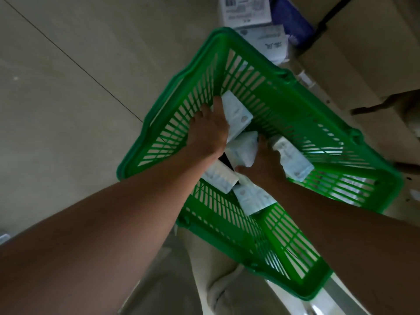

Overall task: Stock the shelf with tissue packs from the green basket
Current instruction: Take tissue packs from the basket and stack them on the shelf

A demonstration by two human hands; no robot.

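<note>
In the green basket, my left hand grips a tissue pack; at its five o'clock, my right hand clutches a second pack.

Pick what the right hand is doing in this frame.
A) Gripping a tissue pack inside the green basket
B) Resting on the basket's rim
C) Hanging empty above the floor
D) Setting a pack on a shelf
A: the right hand has its thumb and fingers round a tissue pack down inside the green basket, while the left hand reaches in against a second pack.
</note>
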